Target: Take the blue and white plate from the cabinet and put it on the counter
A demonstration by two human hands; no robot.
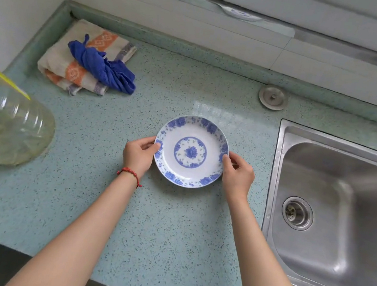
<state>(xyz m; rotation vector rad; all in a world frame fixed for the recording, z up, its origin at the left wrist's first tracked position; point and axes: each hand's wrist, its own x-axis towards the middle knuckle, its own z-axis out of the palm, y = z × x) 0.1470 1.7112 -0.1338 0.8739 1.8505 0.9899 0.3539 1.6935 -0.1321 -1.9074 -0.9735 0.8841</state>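
The plate (pixel 191 151) (glazed, stiff, likely breakable and slippery) is clamped at opposite rims by left hand (pixel 138 154) and right hand (pixel 238 173) on the desk (pixel 170 236).

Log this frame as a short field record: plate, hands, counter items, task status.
plate: round blue and white floral plate, upright, empty, apparently on the speckled green counter
left hand: grip on the plate's left rim, red bead bracelet at wrist
right hand: grip on the plate's right rim
counter items: crumpled blue cloth on folded beige and orange towel; clear plastic jug; steel sink to the right
status: placed, not released
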